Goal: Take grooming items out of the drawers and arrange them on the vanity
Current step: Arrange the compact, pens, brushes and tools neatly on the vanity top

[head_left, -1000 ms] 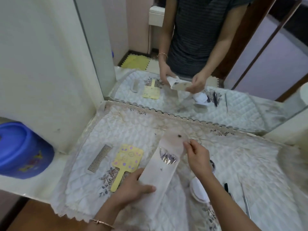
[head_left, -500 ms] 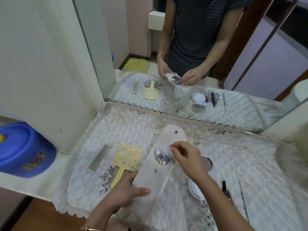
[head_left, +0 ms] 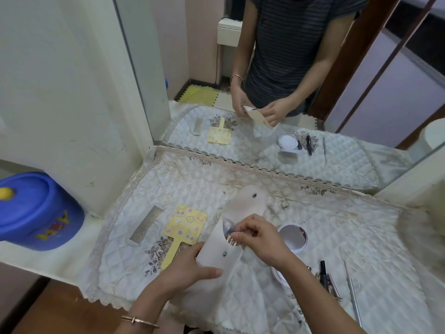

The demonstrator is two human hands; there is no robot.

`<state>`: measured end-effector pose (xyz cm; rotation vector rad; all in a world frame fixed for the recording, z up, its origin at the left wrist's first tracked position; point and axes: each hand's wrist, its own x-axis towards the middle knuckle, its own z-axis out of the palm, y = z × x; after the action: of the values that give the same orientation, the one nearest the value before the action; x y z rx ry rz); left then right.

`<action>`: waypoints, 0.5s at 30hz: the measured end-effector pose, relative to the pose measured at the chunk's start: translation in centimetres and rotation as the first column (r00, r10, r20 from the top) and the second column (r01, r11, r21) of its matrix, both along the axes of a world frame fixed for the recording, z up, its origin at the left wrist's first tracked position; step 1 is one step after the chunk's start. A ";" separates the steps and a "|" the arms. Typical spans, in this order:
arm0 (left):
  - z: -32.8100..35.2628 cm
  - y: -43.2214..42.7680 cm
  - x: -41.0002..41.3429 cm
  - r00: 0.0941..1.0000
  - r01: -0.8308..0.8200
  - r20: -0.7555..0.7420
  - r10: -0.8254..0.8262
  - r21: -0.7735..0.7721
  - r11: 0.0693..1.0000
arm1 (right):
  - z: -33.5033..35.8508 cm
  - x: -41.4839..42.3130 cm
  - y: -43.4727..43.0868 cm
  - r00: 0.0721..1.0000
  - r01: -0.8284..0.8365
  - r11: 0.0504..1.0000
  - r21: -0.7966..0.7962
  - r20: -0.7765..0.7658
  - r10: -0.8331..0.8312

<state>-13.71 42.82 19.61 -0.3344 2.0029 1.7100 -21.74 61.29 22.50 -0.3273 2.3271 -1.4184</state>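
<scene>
A cream snap-button pouch (head_left: 243, 208) lies open over the quilted vanity cloth (head_left: 192, 182), its flap pointing toward the mirror. My left hand (head_left: 185, 268) grips the pouch's lower end. My right hand (head_left: 257, 237) pinches shiny metal tools (head_left: 227, 231) at the pouch's mouth. On the cloth to the left lie a grey comb (head_left: 145, 224) and a yellow paddle brush (head_left: 184, 231). A small round mirror compact (head_left: 292, 236) stands open just right of my right hand.
A dark pen-like stick (head_left: 323, 273) and a thin metal tool (head_left: 352, 292) lie at the right. A blue plastic tub (head_left: 36, 210) sits on the ledge to the left. The wall mirror (head_left: 277, 92) rises behind the cloth, showing a person's reflection.
My right hand has moved from the pouch's flap down to its mouth and taken hold of the metal tools. My left hand keeps its grip on the pouch.
</scene>
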 end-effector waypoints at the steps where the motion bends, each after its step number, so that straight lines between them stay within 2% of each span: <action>1: 0.1 0.2 -0.1 1.000 0.022 -0.008 -0.022 -0.002 1.000 | 0.0 -0.1 0.0 1.000 0.001 1.000 0.010 -0.008 0.000; 4: 0.7 0.2 -0.3 1.000 0.031 -0.006 -0.031 -0.016 0.999 | 0.2 -0.7 0.3 0.994 0.095 0.995 -0.026 -0.044 -0.096; 8: 0.6 -0.5 0.1 1.000 0.029 0.014 -0.028 -0.045 0.999 | 1.0 -2.7 1.3 0.953 0.302 0.920 -0.250 0.070 -0.293; 12: 0.0 -1.9 0.8 0.992 -0.116 0.041 0.122 -0.118 0.986 | 1.3 -4.5 2.4 0.849 0.508 0.771 -0.385 0.072 -0.523; 15: -0.5 -3.0 1.1 0.969 -0.244 0.009 0.248 -0.142 0.959 | 0.9 -5.1 3.0 0.848 0.514 0.776 -0.367 0.077 -0.525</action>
<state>-12.63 39.78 19.10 -0.6774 2.1408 1.6999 -26.88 64.27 23.43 0.2307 2.2513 -2.1461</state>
